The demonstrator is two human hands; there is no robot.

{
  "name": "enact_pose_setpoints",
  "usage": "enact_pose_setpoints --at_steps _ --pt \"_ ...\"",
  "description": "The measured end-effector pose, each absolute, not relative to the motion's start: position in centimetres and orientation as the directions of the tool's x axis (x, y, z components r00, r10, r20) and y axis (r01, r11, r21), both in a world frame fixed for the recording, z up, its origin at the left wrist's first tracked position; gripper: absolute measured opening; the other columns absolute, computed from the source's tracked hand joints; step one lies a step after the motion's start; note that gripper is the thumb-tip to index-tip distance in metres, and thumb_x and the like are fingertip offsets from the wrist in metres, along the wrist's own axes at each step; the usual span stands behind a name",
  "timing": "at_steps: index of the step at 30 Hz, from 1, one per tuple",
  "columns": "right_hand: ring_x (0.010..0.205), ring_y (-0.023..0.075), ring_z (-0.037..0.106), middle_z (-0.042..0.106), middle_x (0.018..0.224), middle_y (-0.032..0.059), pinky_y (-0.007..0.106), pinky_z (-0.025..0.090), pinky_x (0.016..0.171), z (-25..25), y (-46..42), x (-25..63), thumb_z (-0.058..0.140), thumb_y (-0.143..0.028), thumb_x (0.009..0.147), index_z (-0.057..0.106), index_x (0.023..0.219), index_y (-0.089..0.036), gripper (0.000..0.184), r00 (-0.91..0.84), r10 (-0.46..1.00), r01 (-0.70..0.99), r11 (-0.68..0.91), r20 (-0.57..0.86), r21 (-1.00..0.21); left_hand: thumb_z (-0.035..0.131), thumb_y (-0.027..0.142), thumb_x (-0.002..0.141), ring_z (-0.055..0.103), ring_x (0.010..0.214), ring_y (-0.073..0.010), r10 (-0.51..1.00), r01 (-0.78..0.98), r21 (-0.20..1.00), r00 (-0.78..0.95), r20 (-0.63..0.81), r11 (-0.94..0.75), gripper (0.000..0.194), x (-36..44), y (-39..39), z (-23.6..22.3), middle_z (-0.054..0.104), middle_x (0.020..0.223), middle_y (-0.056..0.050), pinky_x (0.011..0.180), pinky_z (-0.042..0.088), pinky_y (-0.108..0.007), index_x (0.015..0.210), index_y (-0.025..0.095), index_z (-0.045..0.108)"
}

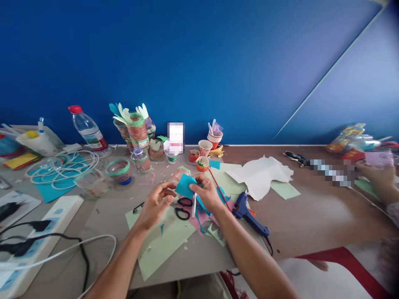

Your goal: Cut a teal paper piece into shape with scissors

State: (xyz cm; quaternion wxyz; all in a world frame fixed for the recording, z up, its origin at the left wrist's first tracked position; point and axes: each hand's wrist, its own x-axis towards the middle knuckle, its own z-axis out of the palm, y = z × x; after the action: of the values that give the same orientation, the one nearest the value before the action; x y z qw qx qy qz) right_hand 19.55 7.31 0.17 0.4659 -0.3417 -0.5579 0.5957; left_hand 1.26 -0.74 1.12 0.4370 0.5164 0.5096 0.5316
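Note:
My left hand [156, 203] and my right hand [208, 193] meet over the middle of the table. Both pinch a piece of teal paper [185, 185] that lies against a small clear plastic bottle [178, 174]. The left fingers curl at the paper's left edge. The right hand grips its right side from above. Black-handled scissors [183, 207] lie just below the hands, next to a white pen [193, 205]. Under them sit pale green paper sheets [162, 245] with teal and pink scraps.
A blue glue gun [249, 214] lies right of my right arm. Decorated cut bottles [137, 131], paper cups [205, 147] and a water bottle [89, 131] stand at the back. A white power strip [37, 236] with cables is at left. Another person's hand [378, 176] holds something at far right.

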Motion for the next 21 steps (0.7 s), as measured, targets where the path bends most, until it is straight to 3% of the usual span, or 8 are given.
enact_pose_setpoints --at_steps 5,10,13,16,21 --pt "0.059 0.0109 0.045 0.049 0.065 -0.0049 0.023 0.039 0.054 0.6 5.7 18.1 0.070 -0.031 0.067 0.053 0.077 -0.021 0.022 -0.369 0.923 -0.172 0.044 0.106 -0.984 0.070 0.041 0.075 0.061 0.076 -0.0165 0.990 -0.004 0.999 -0.130 0.048 -0.049 0.027 1.1 -0.5 0.9 0.067 0.082 -0.004 0.071 0.049 -0.029 0.084 0.017 0.063" --pt "0.054 0.0092 0.043 0.048 0.062 -0.0060 0.021 0.038 0.050 1.3 5.2 18.3 0.068 -0.031 0.066 0.053 0.077 -0.020 0.021 -0.374 0.924 -0.182 0.008 0.077 -0.983 0.073 0.045 0.072 0.063 0.089 -0.0204 0.993 -0.175 0.980 -0.092 0.080 -0.095 0.044 0.7 -0.3 0.5 0.068 0.100 -0.009 0.077 0.051 -0.032 0.106 0.018 0.062" --pt "0.056 0.0105 0.046 0.051 0.063 -0.0045 0.022 0.039 0.050 1.7 4.9 18.1 0.065 -0.031 0.068 0.055 0.077 -0.020 0.018 -0.355 0.930 -0.116 0.058 0.096 -0.992 0.076 0.041 0.069 0.063 0.080 -0.0195 0.999 -0.136 0.990 -0.033 0.042 -0.047 0.037 0.8 -0.2 0.4 0.068 0.087 -0.008 0.073 0.051 -0.032 0.095 0.017 0.066" --pt "0.053 0.0108 0.048 0.052 0.062 -0.0044 0.023 0.041 0.049 1.8 4.8 18.0 0.065 -0.032 0.069 0.055 0.076 -0.020 0.017 -0.372 0.923 -0.108 0.060 0.096 -0.992 0.076 0.038 0.069 0.058 0.064 -0.0147 0.996 -0.067 0.997 -0.084 0.028 -0.034 0.026 0.8 0.0 0.2 0.063 0.071 -0.002 0.062 0.048 -0.027 0.079 0.017 0.065" --pt "0.049 0.0090 0.043 0.048 0.056 -0.0057 0.022 0.036 0.047 1.7 5.8 19.1 0.061 -0.030 0.071 0.054 0.070 -0.019 0.013 -0.266 0.948 -0.111 0.150 0.174 -0.983 0.074 0.037 0.070 0.054 0.059 -0.0112 0.954 -0.115 0.987 -0.291 0.071 -0.109 0.029 0.2 0.4 -0.2 0.061 0.070 0.001 0.057 0.044 -0.023 0.089 0.017 0.064"
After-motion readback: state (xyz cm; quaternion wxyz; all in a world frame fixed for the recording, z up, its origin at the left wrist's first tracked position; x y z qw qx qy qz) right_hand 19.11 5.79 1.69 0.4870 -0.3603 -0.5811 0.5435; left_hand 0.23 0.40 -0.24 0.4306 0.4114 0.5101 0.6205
